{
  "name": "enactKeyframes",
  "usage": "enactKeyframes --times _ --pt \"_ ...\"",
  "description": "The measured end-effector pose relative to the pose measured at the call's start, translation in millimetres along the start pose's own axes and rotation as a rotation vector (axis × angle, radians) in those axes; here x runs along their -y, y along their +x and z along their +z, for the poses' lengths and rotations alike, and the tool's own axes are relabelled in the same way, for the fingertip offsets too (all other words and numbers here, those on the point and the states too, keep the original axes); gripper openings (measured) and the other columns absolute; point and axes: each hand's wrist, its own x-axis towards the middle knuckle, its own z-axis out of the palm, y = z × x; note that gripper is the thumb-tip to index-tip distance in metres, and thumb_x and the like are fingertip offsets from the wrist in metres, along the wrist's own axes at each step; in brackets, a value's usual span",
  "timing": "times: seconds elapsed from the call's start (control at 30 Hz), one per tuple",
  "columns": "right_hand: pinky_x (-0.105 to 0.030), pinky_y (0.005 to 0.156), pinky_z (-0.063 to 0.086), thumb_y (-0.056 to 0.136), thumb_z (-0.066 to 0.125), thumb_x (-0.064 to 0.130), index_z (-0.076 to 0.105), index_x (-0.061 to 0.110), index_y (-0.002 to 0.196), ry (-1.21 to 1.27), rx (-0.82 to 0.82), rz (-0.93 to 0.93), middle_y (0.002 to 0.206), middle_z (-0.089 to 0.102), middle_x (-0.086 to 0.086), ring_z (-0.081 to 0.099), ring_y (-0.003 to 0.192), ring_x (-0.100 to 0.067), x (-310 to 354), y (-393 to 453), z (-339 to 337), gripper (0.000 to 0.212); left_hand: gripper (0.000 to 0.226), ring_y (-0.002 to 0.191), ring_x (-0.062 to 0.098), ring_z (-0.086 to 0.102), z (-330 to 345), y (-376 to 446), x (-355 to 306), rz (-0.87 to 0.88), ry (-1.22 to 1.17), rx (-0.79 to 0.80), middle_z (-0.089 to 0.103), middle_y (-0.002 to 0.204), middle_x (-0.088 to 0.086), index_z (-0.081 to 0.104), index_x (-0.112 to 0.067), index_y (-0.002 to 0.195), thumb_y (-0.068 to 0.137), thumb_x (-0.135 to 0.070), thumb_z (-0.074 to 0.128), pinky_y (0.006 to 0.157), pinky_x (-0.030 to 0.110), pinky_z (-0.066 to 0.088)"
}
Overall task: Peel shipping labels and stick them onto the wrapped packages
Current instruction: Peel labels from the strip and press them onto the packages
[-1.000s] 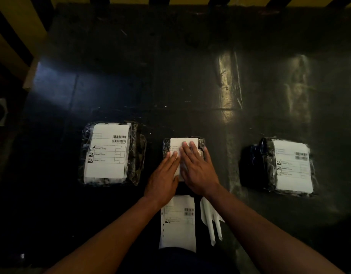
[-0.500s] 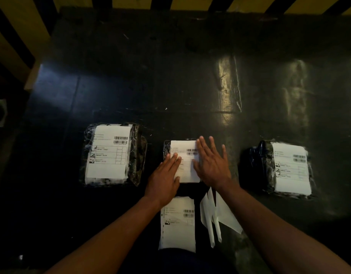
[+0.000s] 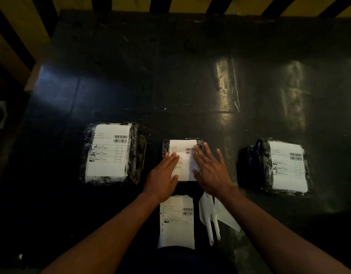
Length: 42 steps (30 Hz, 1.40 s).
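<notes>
tabletop (image 3: pixel 190 80): dark, glossy, scuffed; glare streaks right of centre. Carries everything below.
wall: yellow with black diagonal stripes (image 3: pixel 131 2) along the far edge and left side.
left package (image 3: pixel 111 153): black item in clear wrap, well left of the hands. White shipping label stuck on top, two barcodes upper right, a table of rows with small icons below. Text too small to read.
right package (image 3: pixel 277 167): black wrapped bundle, well right of the hands. Label stuck on its right part, barcodes upper right, icon rows below. Text unreadable.
label sheet (image 3: pixel 177 220): loose, at the near tabletop edge between the forearms. Barcodes upper right, one icon row, punched holes down the left margin. Text unreadable.
middle package (image 3: pixel 182 159): smallest of the three, centre, just beyond the label sheet. Label (image 3: pixel 183 147) covers nearly all of its top; barcode partly showing beside the right fingertips. No brand legible anywhere.
backing strips (image 3: pixel 210 218): peeled white liner pieces, fanned, just right of the label sheet, under the right wrist.
arms: both forearms bare, coming in from the near edge and converging on the middle package.
left hand (image 3: pixel 162 178): palm down, fingers straight and together, lying flat on the left part of the middle label. Grips nothing.
right hand (image 3: pixel 210 173): palm down, fingers straight and spread, over the label's right edge and package side. Motion-blurred; cannot tell if it presses or hovers. Grips nothing.
</notes>
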Motion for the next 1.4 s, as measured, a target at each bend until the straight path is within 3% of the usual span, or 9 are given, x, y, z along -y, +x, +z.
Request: enactKeyframes --times 0.13,0.37,0.5,0.63,0.8,1.1,1.27,1.4 --pt "-0.058 0.126 0.007 0.103 0.028 0.042 0.004 0.021 0.163 0.041 0.014 -0.137 0.171 -0.004 0.001 -0.011 0.156 -0.022 26.3 -5.7 20.6 0.068 0.068 0.157 0.007 0.003 1.2 -0.2 2.5 0.004 -0.012 0.011 0.013 0.171 -0.01 0.025 -0.022 0.162 0.101 -0.027 0.056 0.126 0.026 0.015" --pt "-0.058 0.121 0.001 0.106 0.025 0.044 0.014 0.025 0.163 -0.022 -0.076 -0.005 0.17 0.006 0.007 0.002 0.158 -0.025 -0.5 -41.2 37.3 0.061 0.071 0.157 0.006 0.003 -2.4 -0.4 5.9 0.0 -0.026 0.041 0.01 0.171 -0.013 0.022 -0.025 0.162 0.101 -0.024 0.058 0.127 0.029 0.018" --pt "-0.053 0.121 0.005 0.102 0.031 0.042 0.028 0.018 0.16 0.008 -0.133 0.019 0.169 0.018 -0.001 0.01 0.157 -0.027 2.9 -41.4 32.0 0.063 0.071 0.157 0.007 0.0 -0.8 -0.6 3.1 -0.011 -0.015 0.045 0.006 0.171 -0.013 0.02 -0.025 0.163 0.102 -0.025 0.055 0.126 0.027 0.015" --pt "-0.054 0.122 0.006 0.095 0.036 0.04 0.019 0.017 0.162 0.013 -0.093 -0.164 0.171 0.008 -0.002 0.003 0.158 -0.025 37.3 -39.4 41.2 0.073 0.069 0.158 0.008 0.0 -1.8 -0.1 5.1 0.013 0.002 0.066 0.006 0.172 -0.011 0.02 -0.023 0.163 0.103 -0.024 0.053 0.125 0.027 0.016" --pt "-0.059 0.124 -0.001 0.098 0.044 0.043 -0.004 0.017 0.163 -0.092 -0.02 -0.141 0.171 -0.013 -0.003 -0.013 0.158 -0.023 28.9 -63.0 62.8 0.085 0.07 0.158 0.01 0.001 -2.2 -0.6 4.3 0.01 0.007 0.068 0.007 0.172 -0.011 0.019 -0.023 0.163 0.103 -0.023 0.055 0.125 0.027 0.014" --pt "-0.059 0.123 -0.002 0.103 0.029 0.055 0.006 0.012 0.163 -0.125 -0.022 -0.046 0.172 -0.009 -0.003 -0.009 0.158 -0.023 9.7 -91.5 59.4 0.077 0.071 0.158 0.013 -0.006 -2.9 -1.7 0.3 -0.002 0.11 0.13 -0.004 0.172 -0.008 0.008 -0.023 0.164 0.106 -0.026 0.048 0.126 0.032 0.01" --pt "-0.051 0.124 -0.009 0.102 0.025 0.046 -0.003 0.017 0.163 0.017 -0.053 -0.043 0.17 -0.015 -0.001 -0.016 0.157 -0.019 21.6 -80.6 46.9 0.073 0.079 0.155 0.021 -0.023 19.7 -31.5 -12.7 0.184 0.396 0.173 -0.022 0.168 0.003 -0.011 -0.016 0.162 0.103 -0.03 0.039 0.129 0.044 -0.006" --pt "-0.055 0.122 -0.016 0.101 0.024 0.045 -0.006 0.014 0.162 -0.034 0.016 -0.066 0.169 -0.019 -0.004 -0.019 0.156 -0.022 28.8 -73.5 51.3 0.075 0.085 0.155 0.02 -0.025 37.6 -58.6 -8.8 0.212 0.538 0.221 -0.026 0.167 0.004 -0.017 -0.015 0.16 0.099 -0.039 0.037 0.128 0.047 -0.005"
